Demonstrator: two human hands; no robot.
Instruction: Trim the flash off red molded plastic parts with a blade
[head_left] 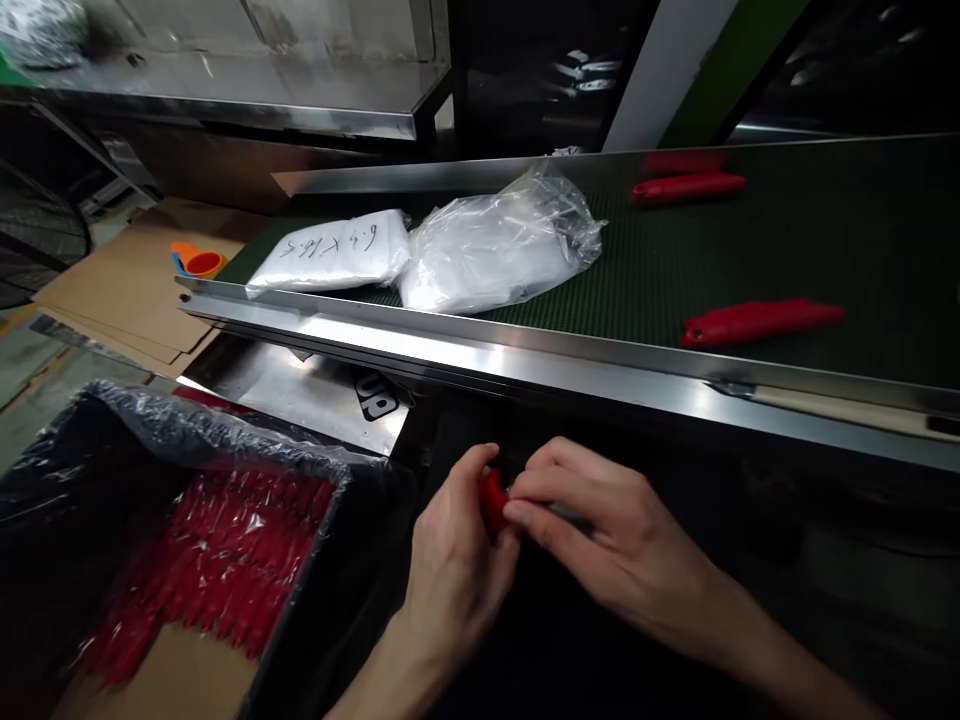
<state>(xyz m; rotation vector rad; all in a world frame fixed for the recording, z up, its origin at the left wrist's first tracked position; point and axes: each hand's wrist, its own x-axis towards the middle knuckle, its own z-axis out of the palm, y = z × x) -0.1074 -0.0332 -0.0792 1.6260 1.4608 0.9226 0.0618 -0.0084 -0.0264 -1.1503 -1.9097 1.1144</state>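
My left hand [461, 545] is wrapped round a small red piece [493, 500], whose end shows between thumb and fingers. The thumb and forefinger of my right hand [600, 530] are pinched together at the edge of that piece; whether they hold anything small is hidden. Both hands are in front of the conveyor's near rail. Beyond them on the dark green belt [637, 270] lies a red elongated part [761, 322], with another red part [688, 188] near the far rail.
Two clear bags of white material [330, 250] lie on the belt. A knife-like tool [840, 408] rests along the near rail [525, 365]. At the lower left, a plastic-lined bin [300, 600] holds several red parts [225, 560]. Cardboard sheets [142, 280] lie behind it.
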